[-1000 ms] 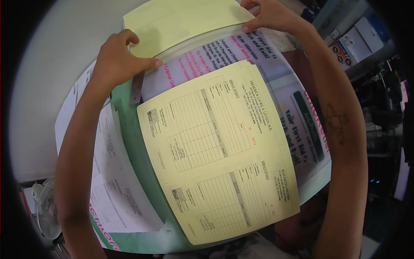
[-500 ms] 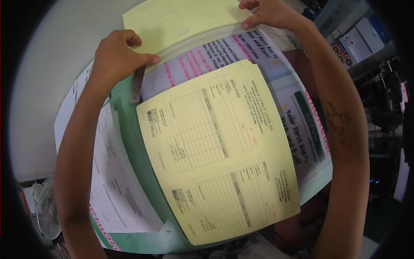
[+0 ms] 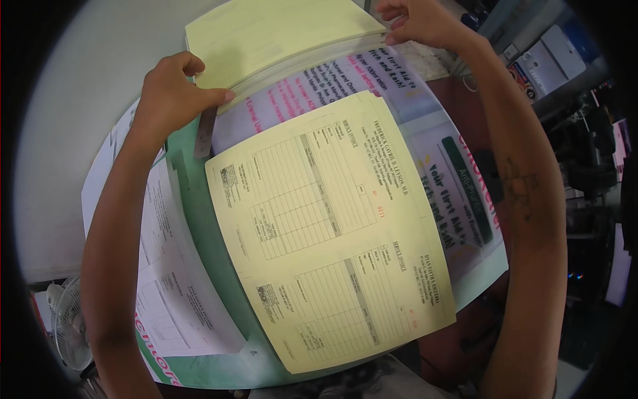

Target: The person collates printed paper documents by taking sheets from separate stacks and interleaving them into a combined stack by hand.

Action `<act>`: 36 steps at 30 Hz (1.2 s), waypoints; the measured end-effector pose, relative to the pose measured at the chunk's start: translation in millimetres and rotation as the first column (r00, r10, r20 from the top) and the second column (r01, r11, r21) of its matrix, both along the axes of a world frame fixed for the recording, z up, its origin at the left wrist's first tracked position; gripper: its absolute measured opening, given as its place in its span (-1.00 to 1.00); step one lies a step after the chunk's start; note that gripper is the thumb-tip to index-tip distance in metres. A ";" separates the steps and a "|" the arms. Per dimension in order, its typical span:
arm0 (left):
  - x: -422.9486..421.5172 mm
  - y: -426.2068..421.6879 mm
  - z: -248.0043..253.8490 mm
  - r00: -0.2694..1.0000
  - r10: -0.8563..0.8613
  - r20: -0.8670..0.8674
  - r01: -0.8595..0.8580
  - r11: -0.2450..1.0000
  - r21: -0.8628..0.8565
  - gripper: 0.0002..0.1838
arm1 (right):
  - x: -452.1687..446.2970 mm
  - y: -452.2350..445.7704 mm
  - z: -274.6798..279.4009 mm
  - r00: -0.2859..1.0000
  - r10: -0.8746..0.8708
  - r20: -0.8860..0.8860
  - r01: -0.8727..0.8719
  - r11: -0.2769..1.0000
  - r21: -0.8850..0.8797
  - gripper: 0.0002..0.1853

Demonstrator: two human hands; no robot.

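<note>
A thick stack of yellow sheets point(image 3: 279, 33) lies at the far edge of the board. My left hand point(image 3: 174, 90) is at its near left corner, thumb along the stack's edge and fingers curled. At the near right corner is my right hand point(image 3: 419, 25), thumb and fingertips at the edge and the fingers bent. Nearer to me lies a pile of yellow printed service invoices point(image 3: 325, 219), touched by neither hand. Left of it are white printed forms point(image 3: 176, 279). A metal ruler point(image 3: 204, 136) sits just below my left hand.
Beneath the papers is a board with printed posters point(image 3: 458, 186), green at the left. A white fan point(image 3: 72, 322) stands at the lower left. A white box-shaped device point(image 3: 548, 60) is at the upper right, with cables and dark equipment beyond my right arm.
My left hand has shifted slightly left along the stack's edge. My right hand has moved slightly right, its fingers loosening at the corner. The whole view has shifted a little.
</note>
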State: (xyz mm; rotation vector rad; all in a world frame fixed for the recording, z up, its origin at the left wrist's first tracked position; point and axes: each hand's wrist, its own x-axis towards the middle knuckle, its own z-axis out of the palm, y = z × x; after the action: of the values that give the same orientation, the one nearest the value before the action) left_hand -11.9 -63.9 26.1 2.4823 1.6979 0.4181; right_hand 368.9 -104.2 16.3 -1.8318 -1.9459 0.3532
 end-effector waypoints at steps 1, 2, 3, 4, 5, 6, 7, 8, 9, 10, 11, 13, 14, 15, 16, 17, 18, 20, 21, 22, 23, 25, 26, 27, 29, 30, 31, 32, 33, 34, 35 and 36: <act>1.2 -0.8 0.4 1.000 0.007 -0.003 -0.007 1.000 -0.002 -0.23 | 0.5 -0.3 -1.7 0.999 -0.005 -0.035 0.005 1.000 0.003 -0.39; 2.7 -1.7 0.5 1.000 0.013 -0.007 -0.013 1.000 -0.006 -0.24 | 2.1 -1.5 -2.7 0.999 0.019 -0.028 -0.018 1.000 0.026 -0.41; 3.9 -2.0 0.4 1.000 0.018 -0.011 -0.018 1.000 -0.009 -0.25 | -2.6 -5.5 -0.9 0.999 0.042 -0.020 -0.041 0.998 0.048 -0.44; 4.2 -1.8 0.3 1.000 0.019 -0.012 -0.019 1.000 -0.009 -0.25 | -7.0 -7.3 0.5 0.998 0.066 -0.012 -0.065 0.995 0.071 -0.47; 3.9 -1.2 0.2 1.000 0.021 -0.014 -0.021 1.000 -0.010 -0.25 | -9.4 -6.2 0.9 0.999 0.048 0.021 -0.050 0.995 0.082 -0.49; 3.5 -0.6 0.3 1.000 0.023 -0.016 -0.023 1.000 -0.010 -0.26 | -11.5 -4.5 0.9 0.998 0.031 0.052 -0.035 0.995 0.094 -0.52; 3.2 0.2 0.7 1.000 0.021 -0.022 -0.021 1.000 -0.015 -0.26 | -13.8 -2.8 0.9 0.997 0.013 0.082 -0.022 0.994 0.106 -0.55; 3.2 0.9 1.2 0.999 0.018 -0.028 -0.019 1.000 -0.021 -0.26 | -15.5 -2.0 1.4 0.996 -0.001 0.088 -0.008 0.995 0.100 -0.56; 3.5 1.5 1.4 0.999 0.015 -0.034 -0.016 1.000 -0.026 -0.25 | -16.9 -2.4 2.3 0.995 -0.015 0.094 0.006 0.996 0.094 -0.57; 3.8 1.9 1.3 1.000 0.001 -0.021 -0.001 0.999 -0.036 -0.24 | -18.5 -2.8 3.6 0.994 -0.030 0.101 0.021 0.996 0.088 -0.58; 3.6 2.1 1.3 1.000 -0.013 -0.009 0.012 0.999 -0.045 -0.23 | -18.0 -3.4 4.4 0.997 -0.020 0.072 0.016 0.998 0.058 -0.57; -1.1 3.5 2.6 0.999 -0.023 0.035 0.024 0.999 -0.029 -0.23 | -12.1 -1.3 2.7 1.000 0.010 -0.001 -0.010 1.000 0.008 -0.56; -4.4 4.7 0.7 0.998 -0.023 0.065 0.023 1.000 -0.006 -0.23 | -8.7 -0.7 1.2 0.996 0.036 -0.084 -0.036 0.999 0.002 -0.56; -8.8 6.6 1.1 0.996 -0.022 0.091 0.020 1.000 0.019 -0.23 | -1.6 -0.9 -1.5 0.984 0.063 -0.169 -0.064 0.998 -0.001 -0.57; -13.5 10.6 4.5 0.980 0.021 0.200 0.004 0.992 -0.124 -0.25 | 2.8 -0.4 -5.2 0.963 0.089 -0.253 -0.092 0.996 -0.003 -0.58; -17.1 15.6 8.1 0.949 0.078 0.305 0.005 0.964 -0.264 -0.26 | 5.5 0.9 -12.0 0.953 0.064 -0.295 -0.061 0.998 0.021 -0.56; -19.7 17.2 10.8 0.903 0.149 0.402 0.025 0.918 -0.397 -0.28 | 4.9 1.2 -18.2 0.942 0.040 -0.334 -0.028 0.999 0.041 -0.53; -19.8 13.6 11.1 0.867 0.204 0.454 0.011 0.904 -0.428 -0.41 | 7.1 7.0 -23.3 0.933 0.022 -0.359 -0.013 1.000 0.026 -0.50; -19.9 12.6 11.0 0.858 0.221 0.464 0.001 0.902 -0.432 -0.45 | 7.3 9.9 -22.3 0.939 0.027 -0.343 -0.032 0.999 -0.009 -0.49; -19.6 11.9 11.1 0.848 0.236 0.475 -0.005 0.899 -0.438 -0.48 | 7.9 13.0 -21.5 0.945 0.033 -0.327 -0.050 0.998 -0.045 -0.48; -18.6 11.0 11.7 0.850 0.231 0.474 -0.002 0.900 -0.436 -0.50 | 9.7 14.9 -20.4 0.950 0.036 -0.312 -0.057 0.997 -0.060 -0.48; -16.8 9.6 12.3 0.852 0.221 0.474 0.008 0.900 -0.435 -0.54 | 8.1 15.6 -21.6 0.954 0.041 -0.298 -0.062 0.996 -0.063 -0.49; -16.5 10.5 12.1 0.854 0.225 0.470 0.000 0.901 -0.433 -0.55 | 7.8 15.5 -21.9 0.954 0.041 -0.296 -0.061 0.996 -0.060 -0.49; -15.8 12.6 11.5 0.855 0.229 0.466 -0.008 0.903 -0.430 -0.55 | 7.9 16.1 -21.7 0.955 0.040 -0.295 -0.059 0.997 -0.057 -0.50; -15.4 16.9 10.7 0.859 0.231 0.457 -0.009 0.899 -0.437 -0.55 | 8.0 18.0 -21.3 0.955 0.036 -0.294 -0.055 0.997 -0.055 -0.50; -16.2 18.7 11.2 0.862 0.227 0.454 -0.002 0.896 -0.444 -0.53 | 7.3 19.0 -19.4 0.958 0.031 -0.285 -0.047 0.998 -0.050 -0.51; -16.3 19.6 11.5 0.865 0.222 0.450 0.005 0.893 -0.450 -0.51 | 6.3 17.0 -20.5 0.962 0.024 -0.272 -0.037 0.998 -0.042 -0.51; -16.5 19.2 10.8 0.876 0.205 0.437 0.001 0.905 -0.426 -0.46 | 6.0 16.1 -19.7 0.971 0.014 -0.238 -0.022 0.999 -0.032 -0.51; -16.9 16.5 10.7 0.886 0.189 0.424 -0.003 0.916 -0.402 -0.41 | 4.9 14.9 -18.4 0.979 0.002 -0.203 -0.007 1.000 -0.023 -0.51; -17.3 13.4 10.5 0.896 0.173 0.410 -0.007 0.926 -0.377 -0.36 | 3.4 13.7 -17.7 0.986 -0.009 -0.169 0.007 1.000 -0.012 -0.51; -17.8 9.0 10.0 0.918 0.140 0.371 -0.008 0.942 -0.336 -0.31 | 1.7 12.5 -17.6 0.991 -0.015 -0.136 0.016 1.000 0.011 -0.50; -18.0 3.8 9.1 0.938 0.108 0.330 -0.006 0.955 -0.295 -0.25 | 0.8 11.4 -18.2 0.994 -0.021 -0.104 0.025 0.999 0.034 -0.50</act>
State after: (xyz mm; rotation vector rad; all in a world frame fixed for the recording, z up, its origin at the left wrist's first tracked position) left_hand -29.9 -60.1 35.1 2.0188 1.5638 0.5285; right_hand 369.7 -92.8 -1.8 -1.7765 -1.8489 0.3961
